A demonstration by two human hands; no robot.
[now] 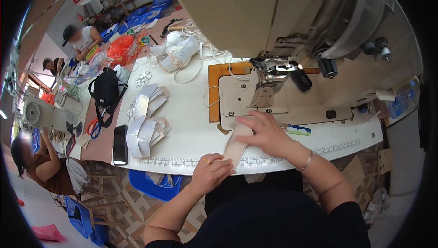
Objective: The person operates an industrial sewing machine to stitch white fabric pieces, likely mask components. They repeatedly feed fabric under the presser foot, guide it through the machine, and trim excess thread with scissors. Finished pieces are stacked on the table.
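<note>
A pale beige strip of material (237,144) lies at the table's front edge, just before the sewing machine (269,88). My left hand (212,173) pinches its lower end, the fingers closed over it and the thumb out of sight. My right hand (265,133) rests on the strip's upper end with its fingers stretched out and apart, close to the machine's bed plate (237,102). Stacks of white, shiny folded pieces (141,136) sit to the left of my hands. The machine's needle area is too small to make out.
A phone (120,144), scissors (95,128) and a black bag (107,93) lie at the left. White straps and pieces (180,52) are heaped at the back. Right of my right hand is a green-and-blue tool (299,129). A blue bin (155,186) stands below. Other people work at the left.
</note>
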